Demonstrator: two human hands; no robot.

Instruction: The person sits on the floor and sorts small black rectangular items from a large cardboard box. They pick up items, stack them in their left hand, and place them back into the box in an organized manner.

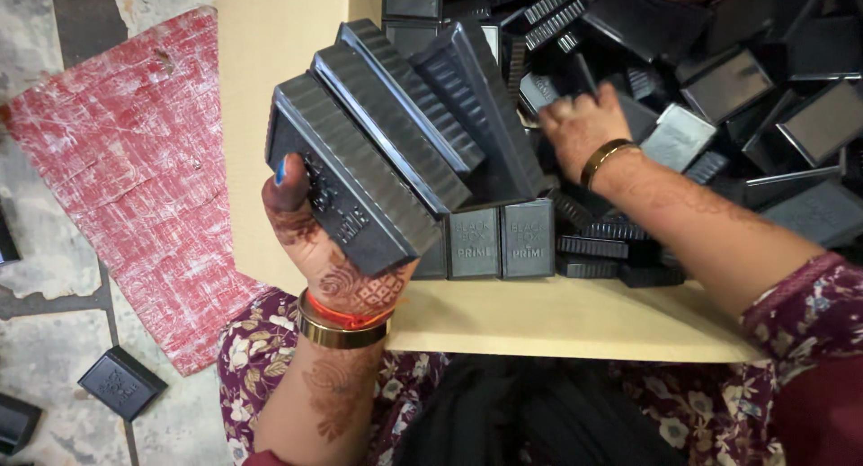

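Left hand point(328, 250) is clamping a fanned stack of black boxes point(395, 142) over the tabletop's point(557, 322) near edge; right hand point(580, 129) is digging, fingers spread, into the pile point(737, 88); the splaying stack risks slipping.

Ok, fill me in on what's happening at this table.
A person at a pale wooden table holds a stack of black ribbed rectangular plastic boxes fanned in the left hand. The right hand reaches into a large heap of the same black boxes at the back of the table. Two more boxes stand on end near the table's front edge, and another black box lies on the floor by a red board.
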